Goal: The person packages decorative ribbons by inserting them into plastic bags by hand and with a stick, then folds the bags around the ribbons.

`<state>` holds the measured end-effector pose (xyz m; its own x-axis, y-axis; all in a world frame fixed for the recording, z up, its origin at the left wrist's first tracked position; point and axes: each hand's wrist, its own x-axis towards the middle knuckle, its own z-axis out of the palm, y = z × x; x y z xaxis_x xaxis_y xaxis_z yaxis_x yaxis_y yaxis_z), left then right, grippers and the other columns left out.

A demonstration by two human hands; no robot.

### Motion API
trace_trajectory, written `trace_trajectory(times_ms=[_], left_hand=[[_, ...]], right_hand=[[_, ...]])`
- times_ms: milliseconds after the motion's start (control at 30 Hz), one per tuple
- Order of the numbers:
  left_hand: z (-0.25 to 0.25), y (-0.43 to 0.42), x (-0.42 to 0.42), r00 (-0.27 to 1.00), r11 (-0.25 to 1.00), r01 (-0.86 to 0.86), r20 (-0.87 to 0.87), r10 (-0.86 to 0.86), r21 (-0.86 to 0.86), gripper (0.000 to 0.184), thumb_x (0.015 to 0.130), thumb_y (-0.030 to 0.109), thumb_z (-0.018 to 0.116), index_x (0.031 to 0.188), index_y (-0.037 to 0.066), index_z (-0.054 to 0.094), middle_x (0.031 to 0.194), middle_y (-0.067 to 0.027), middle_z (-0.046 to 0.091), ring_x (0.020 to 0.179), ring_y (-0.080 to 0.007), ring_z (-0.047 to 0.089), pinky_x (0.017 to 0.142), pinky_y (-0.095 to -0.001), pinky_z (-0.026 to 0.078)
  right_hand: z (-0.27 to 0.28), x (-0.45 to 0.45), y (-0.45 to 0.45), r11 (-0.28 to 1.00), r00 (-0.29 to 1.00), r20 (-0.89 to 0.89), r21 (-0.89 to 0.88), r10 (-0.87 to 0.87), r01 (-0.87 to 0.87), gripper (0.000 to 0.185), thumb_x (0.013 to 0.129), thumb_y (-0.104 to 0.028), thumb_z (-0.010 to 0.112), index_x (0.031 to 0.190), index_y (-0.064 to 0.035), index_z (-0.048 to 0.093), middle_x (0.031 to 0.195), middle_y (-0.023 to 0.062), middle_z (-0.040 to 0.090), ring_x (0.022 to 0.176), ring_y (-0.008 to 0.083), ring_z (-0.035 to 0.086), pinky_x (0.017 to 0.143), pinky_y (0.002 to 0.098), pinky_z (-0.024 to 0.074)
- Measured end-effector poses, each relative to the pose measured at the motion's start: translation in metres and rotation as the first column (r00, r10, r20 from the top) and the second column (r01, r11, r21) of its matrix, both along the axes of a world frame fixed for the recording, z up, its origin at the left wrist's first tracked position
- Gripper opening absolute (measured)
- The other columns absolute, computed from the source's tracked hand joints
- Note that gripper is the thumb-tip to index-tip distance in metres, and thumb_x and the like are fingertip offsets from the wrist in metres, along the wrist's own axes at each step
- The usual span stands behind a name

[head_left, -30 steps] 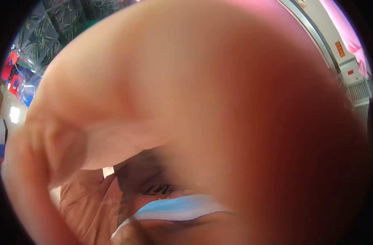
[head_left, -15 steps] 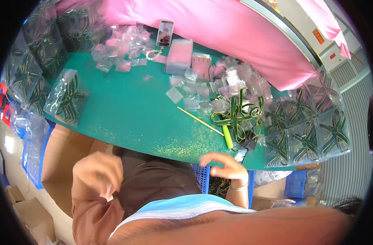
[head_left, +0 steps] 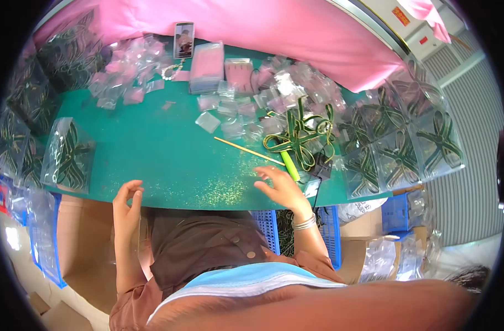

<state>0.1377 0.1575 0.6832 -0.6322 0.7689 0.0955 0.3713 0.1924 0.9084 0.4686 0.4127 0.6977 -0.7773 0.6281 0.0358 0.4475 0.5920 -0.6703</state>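
Note:
My left hand (head_left: pixel 128 205) is at the front edge of the green table (head_left: pixel 130 138), its thumb and fingers apart and nothing in them. On the right, my right hand (head_left: pixel 280 187) hovers over the near edge with thumb and fingers spread, also holding nothing. Closest to it lies a tool with a lime-green handle (head_left: pixel 289 165). A thin yellow stick (head_left: pixel 246 149) slants across the table beyond that hand. Loose green ribbon bows with gold edges (head_left: pixel 299 138) lie in a heap behind the green handle. Gold glitter (head_left: pixel 221 190) is scattered between my hands.
Bagged green bows stand at the left (head_left: pixel 70 154) and right (head_left: pixel 398 151). Small clear packets (head_left: pixel 133 63), a phone (head_left: pixel 183 41) and a stack of plastic sleeves (head_left: pixel 207 69) line the back. Below the table are a blue crate (head_left: pixel 330 234) and a cardboard box (head_left: pixel 86 237).
My left hand, blurred earlier, has moved up to the table edge. My right hand has risen and shifted left over the tabletop. The whole view has swung slightly.

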Motion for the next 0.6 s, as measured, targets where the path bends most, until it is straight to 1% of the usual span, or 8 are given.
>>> trace_trajectory(times_ms=[33, 100, 167, 300, 367, 500, 533, 600], left_hand=[[0.0, 0.003, 0.001, 1.0, 1.0, 0.022, -0.003, -0.022, 0.006, 0.021, 0.096, 0.002, 0.058, 0.116, 0.0, 0.064, 0.094, -0.0042, 0.064, 0.094, -0.0144, 0.061, 0.09, -0.0298, 0.049], [-0.001, 0.006, 0.002, 0.976, 0.996, 0.09, -0.2, -0.086, 0.011, 0.021, 0.095, 0.003, 0.058, 0.115, 0.0, 0.064, 0.094, -0.0095, 0.065, 0.092, -0.0197, 0.064, 0.087, -0.0322, 0.051], [0.004, 0.009, 0.007, 0.961, 0.99, 0.143, -0.241, -0.137, 0.009, 0.021, 0.094, 0.002, 0.06, 0.114, -0.001, 0.064, 0.095, -0.0113, 0.065, 0.092, -0.0216, 0.065, 0.086, -0.0326, 0.051], [0.005, 0.009, 0.016, 0.909, 0.978, 0.21, -0.37, -0.191, 0.01, 0.022, 0.091, 0.001, 0.062, 0.113, -0.001, 0.065, 0.098, -0.0145, 0.065, 0.091, -0.0274, 0.066, 0.082, -0.0339, 0.051], [0.009, 0.006, 0.023, 0.892, 0.98, 0.2, -0.411, -0.188, -0.015, 0.024, 0.09, 0.002, 0.063, 0.113, 0.0, 0.065, 0.101, -0.0154, 0.065, 0.092, -0.0294, 0.065, 0.082, -0.0359, 0.051], [0.016, -0.003, 0.034, 0.82, 0.96, 0.259, -0.5, -0.279, -0.111, 0.025, 0.088, 0.006, 0.066, 0.113, 0.003, 0.066, 0.101, -0.0169, 0.067, 0.092, -0.0354, 0.064, 0.081, -0.0425, 0.051], [0.015, -0.008, 0.035, 0.824, 0.967, 0.229, -0.507, -0.253, -0.111, 0.025, 0.088, 0.006, 0.066, 0.113, 0.003, 0.066, 0.101, -0.0169, 0.067, 0.092, -0.0354, 0.064, 0.081, -0.0425, 0.051], [0.01, -0.014, 0.037, 0.794, 0.936, 0.297, -0.495, -0.353, -0.19, 0.024, 0.088, 0.009, 0.067, 0.112, 0.005, 0.067, 0.095, -0.0159, 0.067, 0.089, -0.0371, 0.064, 0.082, -0.0453, 0.05]], right_hand=[[-0.002, 0.002, -0.004, 1.0, 0.999, 0.038, -0.004, 0.022, -0.022, 0.043, 0.092, -0.023, 0.07, 0.13, -0.0038, 0.062, 0.112, 0.018, 0.068, 0.101, 0.0313, 0.067, 0.088, 0.04, 0.0528], [-0.003, 0.009, -0.01, 1.0, 0.999, 0.046, -0.007, 0.025, -0.025, 0.043, 0.092, -0.024, 0.069, 0.129, -0.0036, 0.062, 0.115, 0.0191, 0.067, 0.104, 0.0332, 0.066, 0.09, 0.0416, 0.0528], [-0.002, 0.017, -0.015, 0.998, 0.997, 0.058, -0.016, 0.056, -0.055, 0.044, 0.092, -0.024, 0.068, 0.13, -0.0038, 0.061, 0.118, 0.021, 0.066, 0.108, 0.037, 0.065, 0.092, 0.0445, 0.0521], [-0.01, 0.034, -0.019, 0.994, 0.996, 0.061, 0.074, 0.07, -0.075, 0.044, 0.093, -0.025, 0.068, 0.131, -0.0035, 0.061, 0.117, 0.0185, 0.067, 0.103, 0.0335, 0.066, 0.09, 0.0409, 0.0532], [-0.014, 0.039, -0.022, 0.994, 0.987, 0.159, 0.1, 0.027, -0.044, 0.045, 0.093, -0.025, 0.068, 0.131, -0.0035, 0.06, 0.117, 0.0191, 0.067, 0.105, 0.0337, 0.066, 0.091, 0.0409, 0.0531], [-0.016, 0.037, -0.03, 0.981, 0.984, 0.15, 0.15, 0.098, -0.12, 0.045, 0.092, -0.025, 0.068, 0.132, -0.0039, 0.06, 0.116, 0.0193, 0.068, 0.108, 0.0335, 0.066, 0.092, 0.041, 0.053], [-0.014, 0.032, -0.033, 0.977, 0.982, 0.142, 0.153, 0.127, -0.148, 0.045, 0.092, -0.025, 0.068, 0.132, -0.0039, 0.06, 0.116, 0.0193, 0.068, 0.108, 0.0335, 0.066, 0.092, 0.041, 0.053], [-0.008, 0.027, -0.039, 0.989, 0.979, 0.146, 0.018, 0.143, -0.147, 0.045, 0.093, -0.029, 0.065, 0.132, -0.0055, 0.06, 0.123, 0.0207, 0.066, 0.116, 0.0413, 0.06, 0.098, 0.0473, 0.0487]])
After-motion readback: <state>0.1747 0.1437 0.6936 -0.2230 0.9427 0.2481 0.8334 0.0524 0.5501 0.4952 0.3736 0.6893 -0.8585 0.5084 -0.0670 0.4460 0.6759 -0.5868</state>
